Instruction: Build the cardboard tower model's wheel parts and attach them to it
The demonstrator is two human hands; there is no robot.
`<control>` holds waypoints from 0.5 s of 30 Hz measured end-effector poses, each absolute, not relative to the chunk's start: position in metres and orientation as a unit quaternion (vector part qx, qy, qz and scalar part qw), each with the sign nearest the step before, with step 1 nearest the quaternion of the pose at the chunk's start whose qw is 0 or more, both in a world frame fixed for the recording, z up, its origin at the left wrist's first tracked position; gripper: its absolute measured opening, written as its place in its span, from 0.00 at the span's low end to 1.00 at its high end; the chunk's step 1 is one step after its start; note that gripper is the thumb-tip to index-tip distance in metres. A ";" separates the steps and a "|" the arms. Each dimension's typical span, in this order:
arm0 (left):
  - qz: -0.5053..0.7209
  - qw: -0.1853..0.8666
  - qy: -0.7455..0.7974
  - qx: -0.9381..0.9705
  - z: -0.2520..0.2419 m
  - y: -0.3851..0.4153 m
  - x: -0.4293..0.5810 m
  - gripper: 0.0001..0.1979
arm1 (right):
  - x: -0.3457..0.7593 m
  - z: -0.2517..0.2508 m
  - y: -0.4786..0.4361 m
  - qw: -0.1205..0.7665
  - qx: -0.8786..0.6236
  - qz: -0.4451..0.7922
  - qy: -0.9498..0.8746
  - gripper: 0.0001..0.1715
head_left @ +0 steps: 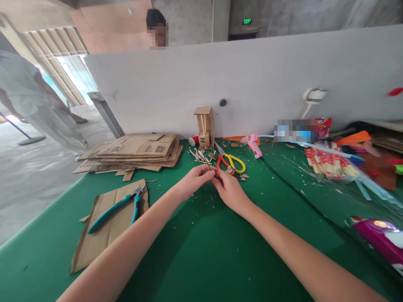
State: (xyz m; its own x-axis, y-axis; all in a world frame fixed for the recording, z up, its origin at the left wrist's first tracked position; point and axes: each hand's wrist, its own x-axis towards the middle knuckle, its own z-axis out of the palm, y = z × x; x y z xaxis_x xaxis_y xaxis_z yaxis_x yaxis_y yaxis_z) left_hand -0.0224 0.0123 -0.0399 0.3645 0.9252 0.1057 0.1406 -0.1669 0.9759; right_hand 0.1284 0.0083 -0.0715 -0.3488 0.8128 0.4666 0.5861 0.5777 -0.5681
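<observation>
My left hand (198,180) and my right hand (229,188) meet above the green table, fingertips close together. Between the left thumb and fingers is a thin brown stick (207,161), its tip pointing up and away. The right fingers are pinched at the same spot, and what they hold is hidden. Just beyond lie scissors with red and yellow handles (236,163), small pliers (197,155) and scraps. A small cardboard tower (205,128) stands upright behind them, beside a red spool (194,140).
Left are a cardboard stack (135,151) and teal-handled pliers (110,214) on a cardboard sheet (122,222). A pink glue gun (253,144) trails a black cable rightward. Red-and-cream packets (329,161) and a purple object (378,239) lie right. A white partition (252,75) bounds the back.
</observation>
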 end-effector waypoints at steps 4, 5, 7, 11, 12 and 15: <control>0.375 0.549 0.378 0.644 -0.036 0.009 -0.031 0.15 | 0.130 -0.067 -0.002 0.356 -0.422 0.131 -0.823 0.13; 0.368 0.562 0.372 0.641 -0.035 0.008 -0.032 0.15 | 0.130 -0.065 -0.005 0.347 -0.420 0.114 -0.831 0.13; 0.343 0.587 0.360 0.638 -0.034 0.006 -0.032 0.16 | 0.131 -0.062 -0.009 0.335 -0.424 0.070 -0.838 0.14; 0.304 0.573 0.374 0.663 -0.029 0.002 -0.032 0.16 | 0.132 -0.061 -0.011 0.312 -0.434 -0.008 -0.845 0.14; 0.300 0.559 0.382 0.672 -0.028 0.002 -0.031 0.16 | 0.132 -0.062 -0.011 0.302 -0.428 -0.020 -0.852 0.15; 0.301 0.528 0.395 0.689 -0.026 0.001 -0.030 0.18 | 0.131 -0.064 -0.010 0.275 -0.407 -0.038 -0.870 0.16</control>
